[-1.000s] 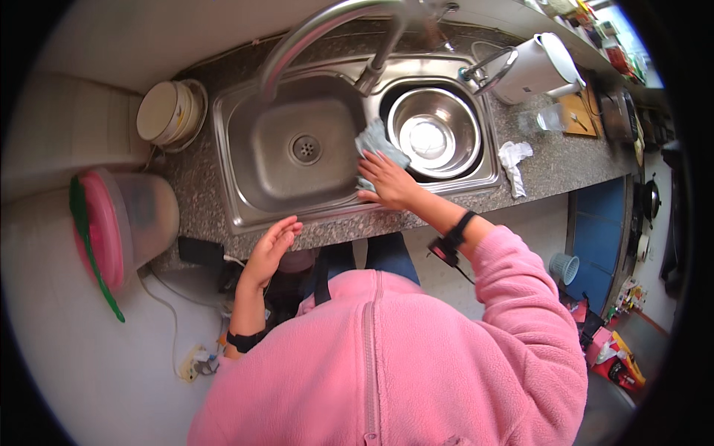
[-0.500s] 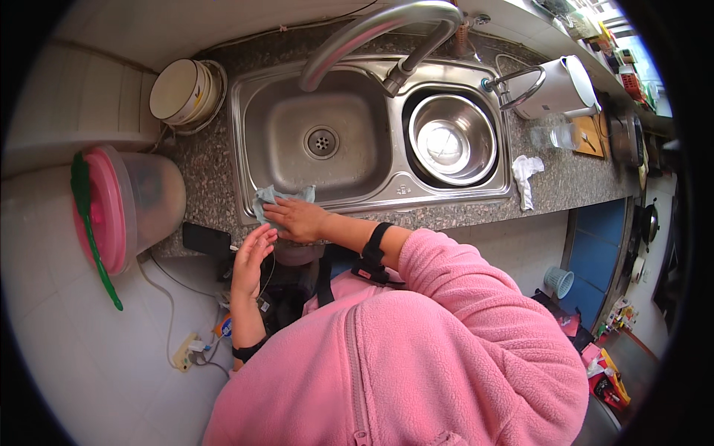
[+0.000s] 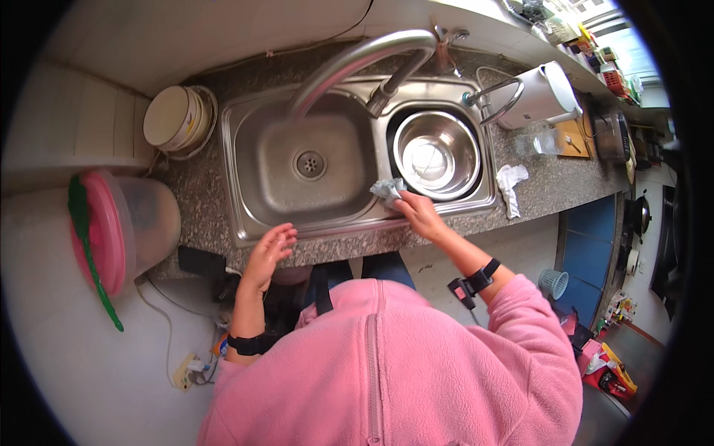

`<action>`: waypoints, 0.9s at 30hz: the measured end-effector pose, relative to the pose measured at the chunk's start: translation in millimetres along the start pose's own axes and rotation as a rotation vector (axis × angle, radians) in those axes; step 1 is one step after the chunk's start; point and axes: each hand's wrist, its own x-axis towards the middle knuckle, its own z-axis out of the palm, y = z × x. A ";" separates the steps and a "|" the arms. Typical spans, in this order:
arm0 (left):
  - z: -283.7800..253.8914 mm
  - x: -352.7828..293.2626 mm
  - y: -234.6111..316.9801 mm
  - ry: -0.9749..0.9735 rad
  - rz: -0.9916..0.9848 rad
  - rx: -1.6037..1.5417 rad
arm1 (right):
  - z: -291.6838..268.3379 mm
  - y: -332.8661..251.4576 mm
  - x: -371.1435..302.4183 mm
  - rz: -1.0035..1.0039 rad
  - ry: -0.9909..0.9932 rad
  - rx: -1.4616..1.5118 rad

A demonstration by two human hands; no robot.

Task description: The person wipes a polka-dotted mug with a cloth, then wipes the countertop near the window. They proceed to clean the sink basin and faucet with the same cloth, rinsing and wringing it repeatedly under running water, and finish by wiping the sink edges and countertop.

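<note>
My right hand [image 3: 420, 212] is closed on a crumpled grey-blue cloth [image 3: 388, 190], which sits on the metal strip between the two basins of the sink [image 3: 230, 160]. In front of the sink's near left corner, my left hand [image 3: 269, 254] hovers with its fingers apart and nothing in them. The large left basin [image 3: 297, 201] shows a drain in its floor. Inside the smaller right basin stands a round steel pot [image 3: 470, 160]. Over the basins arches the metal faucet [image 3: 349, 56].
A white kettle [image 3: 532, 97], a clear cup [image 3: 549, 141] and a crumpled white cloth [image 3: 510, 186] are at right on the granite counter [image 3: 550, 186]. Stacked bowls [image 3: 167, 119] stand at left. Nearer are a pink-lidded tub [image 3: 152, 223] and a dark phone-like slab [image 3: 201, 260].
My right hand has carried the cloth rightward from the sink's near left corner to the divider. My left hand has shifted slightly right, staying empty. The view has tilted a little.
</note>
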 end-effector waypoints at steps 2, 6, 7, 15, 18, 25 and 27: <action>11.9 23.3 -1.3 -0.138 -0.043 -0.106 | 12.0 -30.4 14.5 0.115 -0.039 0.253; 34.5 74.8 0.4 -0.178 -0.113 -0.327 | 48.4 -105.7 23.8 -0.414 -0.042 0.004; 36.4 87.2 4.2 -0.191 -0.077 -0.389 | 50.6 -114.2 26.6 -0.690 0.035 -0.268; 9.1 186.9 72.2 0.106 0.229 -0.209 | 42.3 -28.9 36.9 -0.082 0.271 -0.464; -1.7 244.0 103.3 0.198 0.424 -0.043 | 46.0 -3.8 34.5 -0.192 0.287 -0.480; 62.9 359.0 146.2 0.308 1.289 1.104 | 46.2 -7.8 36.4 -0.205 0.295 -0.443; 90.9 365.7 144.1 0.231 1.191 1.275 | 45.8 -8.3 37.3 -0.207 0.291 -0.450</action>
